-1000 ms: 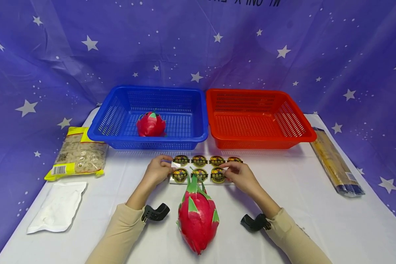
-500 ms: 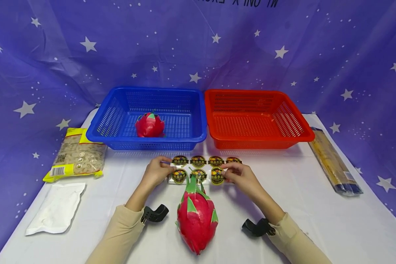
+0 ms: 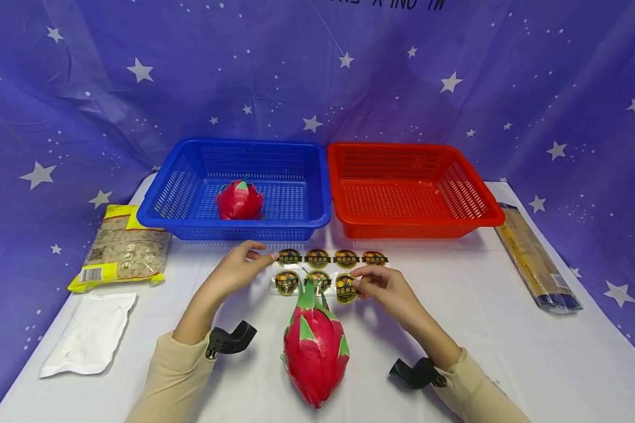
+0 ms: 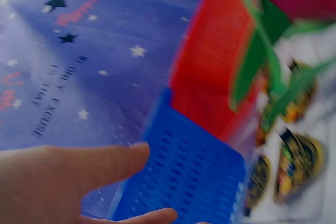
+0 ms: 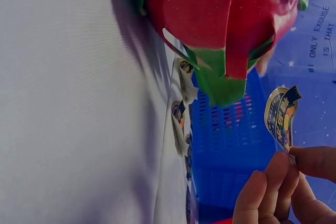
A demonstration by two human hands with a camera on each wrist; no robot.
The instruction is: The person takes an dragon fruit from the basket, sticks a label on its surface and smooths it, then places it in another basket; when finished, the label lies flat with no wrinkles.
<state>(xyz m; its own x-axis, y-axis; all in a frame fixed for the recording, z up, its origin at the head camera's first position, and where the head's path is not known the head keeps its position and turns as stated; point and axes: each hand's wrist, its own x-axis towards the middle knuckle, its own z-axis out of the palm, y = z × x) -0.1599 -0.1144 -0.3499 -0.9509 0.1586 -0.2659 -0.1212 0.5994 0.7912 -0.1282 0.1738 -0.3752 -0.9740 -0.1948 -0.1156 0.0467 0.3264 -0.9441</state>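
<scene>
In the head view, my right hand [image 3: 390, 294] pinches a round black-and-gold fruit sticker [image 3: 346, 288] between thumb and finger. The right wrist view shows this sticker [image 5: 282, 119] lifted and slightly curved at the fingertips. Below lies a sheet of matching stickers [image 3: 317, 259], printed with Chinese characters. Beside its left end, my left hand [image 3: 237, 271] hovers with fingers loosely extended, holding nothing. A large red dragon fruit [image 3: 316, 355] with green leaf tips lies between my forearms, its leaves overlapping the sheet's near edge.
Behind the sheet stand a blue basket [image 3: 233, 230] with another dragon fruit [image 3: 240, 201] in it and a red basket [image 3: 418, 230]. A yellow-edged bag [image 3: 124, 247] and a white pouch [image 3: 90, 333] lie left; a long brown packet [image 3: 537, 258] lies right.
My left hand has come off the sheet and moved left. The sticker in my right hand has come away from the sheet, shifting slightly toward me.
</scene>
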